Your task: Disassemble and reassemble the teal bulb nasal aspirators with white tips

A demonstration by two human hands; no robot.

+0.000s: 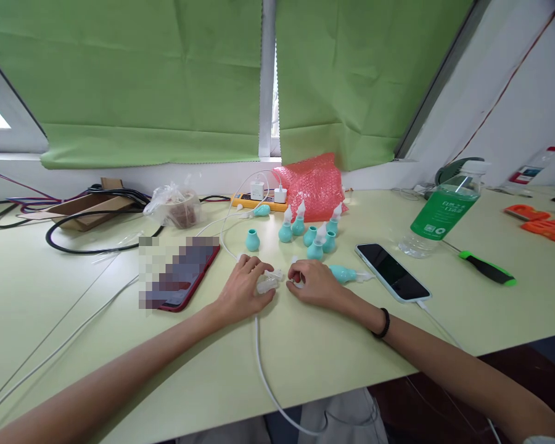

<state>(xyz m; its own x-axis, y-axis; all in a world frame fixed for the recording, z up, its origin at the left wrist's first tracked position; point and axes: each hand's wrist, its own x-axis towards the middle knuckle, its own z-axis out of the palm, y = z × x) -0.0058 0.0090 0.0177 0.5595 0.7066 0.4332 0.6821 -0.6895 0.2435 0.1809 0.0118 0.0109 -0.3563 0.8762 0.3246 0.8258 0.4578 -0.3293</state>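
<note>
My left hand [247, 285] is closed around small clear plastic pieces [267, 282], which stick out between thumb and fingers. My right hand [315, 282] is in a pinch just to the right; a whitish bit shows at its fingertips, too hidden to name. Behind it lies a teal squeeze bulb [342, 274] with a clear tip pointing right. Beyond both hands stand several more teal bulbs, some bare, like the single bulb [252, 240] at left, and some with clear nozzles, like the bulb [315, 249] nearest my right hand.
A red-cased phone [198, 277] lies left, a charging phone [393, 271] right. White cables cross the table [203, 376]. Behind are a power strip [245, 201] and pink bubble wrap [312, 188]. At right are a tilted bottle [444, 213] and a green-black screwdriver [488, 269].
</note>
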